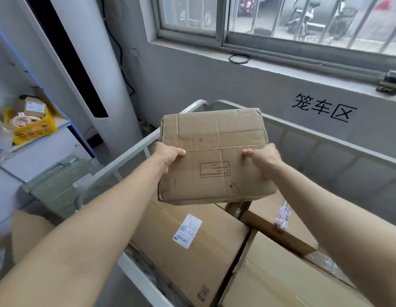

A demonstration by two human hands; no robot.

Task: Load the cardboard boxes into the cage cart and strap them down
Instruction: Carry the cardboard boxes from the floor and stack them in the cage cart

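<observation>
Left hand [168, 155] and right hand [262, 157] each gripping a side of the box [212, 156], thumbs on top, above boxes [192, 235] in the cart [325, 142].

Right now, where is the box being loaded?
Head view, centre: the held box is between left hand and right hand, above the labelled box in the cage cart.

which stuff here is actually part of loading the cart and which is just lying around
Job: cardboard box held by left hand and right hand; cage cart; stacked boxes inside it.

Lying about: yellow crate on the shelf; green bundles beside the cart; black ring on the windowsill.
</observation>
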